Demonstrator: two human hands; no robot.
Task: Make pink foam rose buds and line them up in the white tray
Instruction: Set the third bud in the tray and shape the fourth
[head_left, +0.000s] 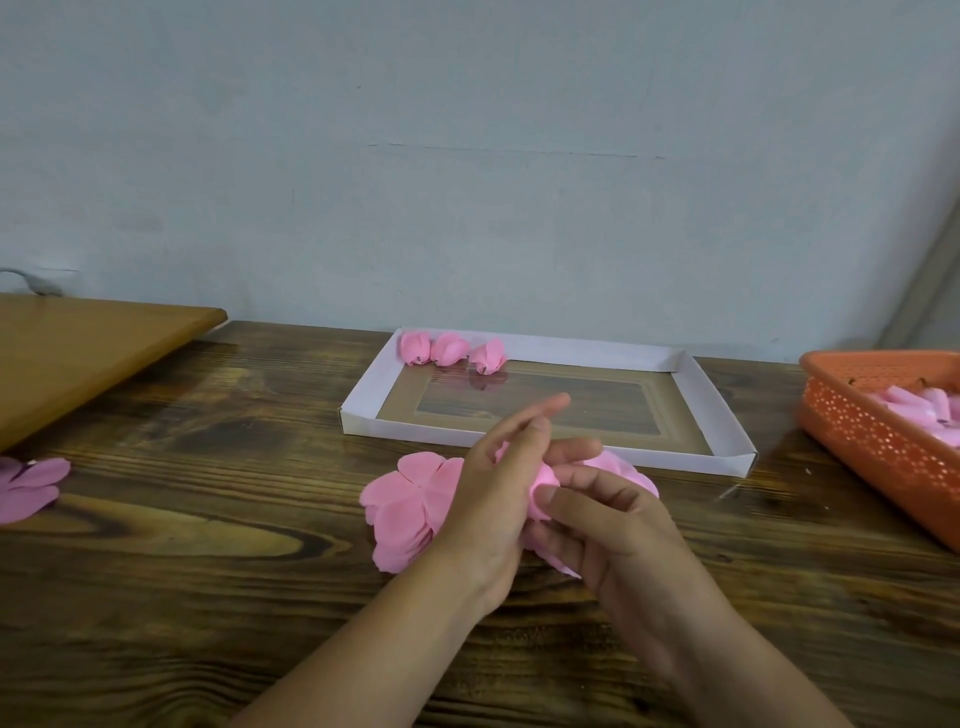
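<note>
Both my hands meet over the petal stack: right hand pinches the half-rolled bud, left hand wraps it, forefinger out; the white tray lies straight ahead, three buds lined in its far-left corner

orange basket cropped, petals cropped — left edge

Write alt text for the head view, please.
Both hands, left and right, shape a pink foam piece over petals on a table. Behind, a white tray holds three buds.
</note>
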